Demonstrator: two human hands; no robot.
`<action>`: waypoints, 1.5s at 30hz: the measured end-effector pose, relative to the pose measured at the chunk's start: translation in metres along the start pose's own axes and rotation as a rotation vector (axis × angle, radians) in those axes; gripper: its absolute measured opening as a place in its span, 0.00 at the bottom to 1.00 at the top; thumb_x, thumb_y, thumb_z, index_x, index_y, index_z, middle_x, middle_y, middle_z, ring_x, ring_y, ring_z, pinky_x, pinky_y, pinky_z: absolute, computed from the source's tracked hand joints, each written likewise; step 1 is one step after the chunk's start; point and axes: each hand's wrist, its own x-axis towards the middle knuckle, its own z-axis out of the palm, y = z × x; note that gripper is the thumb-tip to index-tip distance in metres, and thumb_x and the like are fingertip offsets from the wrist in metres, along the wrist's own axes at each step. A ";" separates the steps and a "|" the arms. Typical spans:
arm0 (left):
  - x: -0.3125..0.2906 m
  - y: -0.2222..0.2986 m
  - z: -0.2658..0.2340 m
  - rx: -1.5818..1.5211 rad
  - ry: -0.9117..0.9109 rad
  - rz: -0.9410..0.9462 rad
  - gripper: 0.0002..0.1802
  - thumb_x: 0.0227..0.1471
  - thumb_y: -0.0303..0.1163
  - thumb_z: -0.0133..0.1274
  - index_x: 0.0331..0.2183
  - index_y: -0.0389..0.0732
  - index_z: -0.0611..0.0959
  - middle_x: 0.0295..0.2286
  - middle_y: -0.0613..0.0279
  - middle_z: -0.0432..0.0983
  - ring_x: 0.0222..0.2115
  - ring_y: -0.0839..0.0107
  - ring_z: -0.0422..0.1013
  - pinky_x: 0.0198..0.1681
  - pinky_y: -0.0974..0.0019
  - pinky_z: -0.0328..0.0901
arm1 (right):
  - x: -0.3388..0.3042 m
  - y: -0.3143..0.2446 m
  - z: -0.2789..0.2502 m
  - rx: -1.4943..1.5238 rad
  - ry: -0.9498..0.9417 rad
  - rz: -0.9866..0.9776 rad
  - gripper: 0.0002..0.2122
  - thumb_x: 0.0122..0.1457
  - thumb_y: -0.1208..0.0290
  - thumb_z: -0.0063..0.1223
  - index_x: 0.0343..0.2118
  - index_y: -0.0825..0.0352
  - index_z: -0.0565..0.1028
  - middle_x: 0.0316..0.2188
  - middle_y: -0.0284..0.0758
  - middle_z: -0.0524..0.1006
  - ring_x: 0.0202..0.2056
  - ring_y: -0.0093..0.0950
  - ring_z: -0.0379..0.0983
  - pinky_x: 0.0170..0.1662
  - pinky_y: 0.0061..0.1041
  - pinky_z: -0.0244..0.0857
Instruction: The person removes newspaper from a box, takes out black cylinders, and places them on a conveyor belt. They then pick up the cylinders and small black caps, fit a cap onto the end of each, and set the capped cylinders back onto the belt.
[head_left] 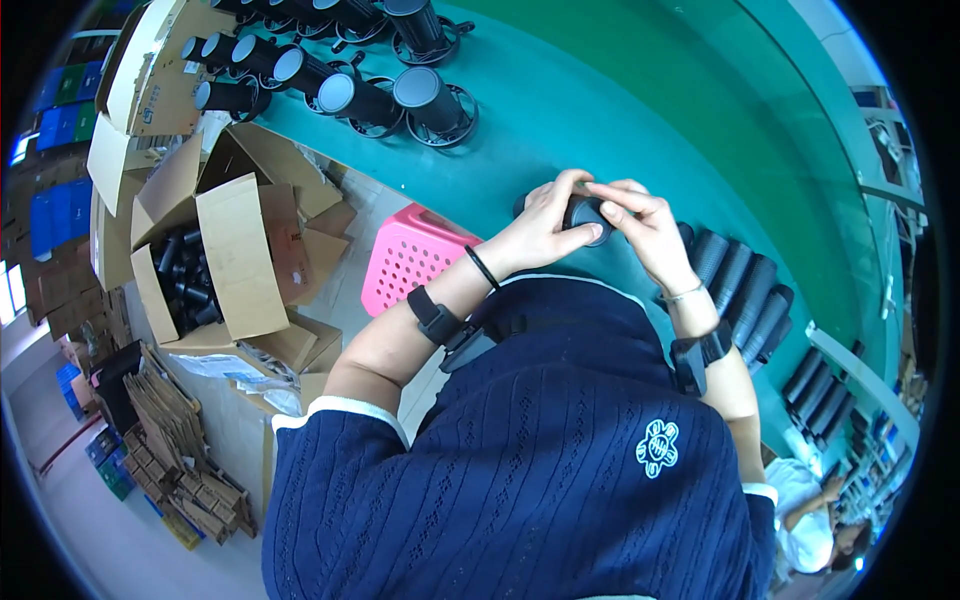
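Note:
My left hand (545,225) and my right hand (648,222) meet over the green table (520,90), close in front of my body. Between them is a black, round-ended part (590,214), mostly covered by the fingers. The left fingers curl around its left side, with the thumb lying across it. From the right, my other hand pinches at its upper edge. Much of the part is hidden, so its kind is unclear.
Black cylinders with ring bases (425,92) stand in rows at the far left. Ribbed black cylinders (735,275) lie to my right. A pink stool (412,258) and an open carton (243,255) of black parts stand at left. Another person (805,515) works at lower right.

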 end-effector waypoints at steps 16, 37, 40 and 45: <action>0.000 0.011 0.003 0.084 0.008 -0.012 0.45 0.44 0.36 0.60 0.59 0.38 0.55 0.44 0.44 0.71 0.47 0.53 0.69 0.50 0.56 0.62 | 0.005 0.006 0.007 0.250 -0.033 0.303 0.10 0.55 0.73 0.59 0.41 0.64 0.81 0.26 0.26 0.76 0.18 0.12 0.62 0.20 0.12 0.57; -0.027 0.007 -0.003 0.017 0.007 -0.006 0.54 0.42 0.32 0.64 0.62 0.41 0.48 0.45 0.51 0.68 0.50 0.62 0.65 0.53 0.59 0.61 | -0.011 0.010 0.009 0.401 -0.112 0.136 0.19 0.55 0.76 0.58 0.51 0.67 0.72 0.38 0.27 0.68 0.36 0.15 0.67 0.36 0.13 0.67; -0.022 -0.006 0.000 0.125 0.073 0.033 0.47 0.40 0.33 0.66 0.58 0.40 0.58 0.46 0.52 0.65 0.49 0.61 0.65 0.51 0.59 0.62 | -0.014 -0.009 0.002 0.055 -0.146 0.011 0.23 0.51 0.76 0.62 0.52 0.67 0.71 0.43 0.30 0.68 0.39 0.17 0.67 0.40 0.18 0.68; -0.008 0.010 0.006 0.267 0.096 0.127 0.36 0.36 0.37 0.65 0.47 0.37 0.69 0.43 0.50 0.65 0.47 0.51 0.64 0.48 0.54 0.61 | -0.021 -0.018 0.004 -0.190 -0.061 -0.072 0.29 0.44 0.79 0.65 0.52 0.65 0.70 0.47 0.33 0.67 0.42 0.22 0.66 0.43 0.21 0.70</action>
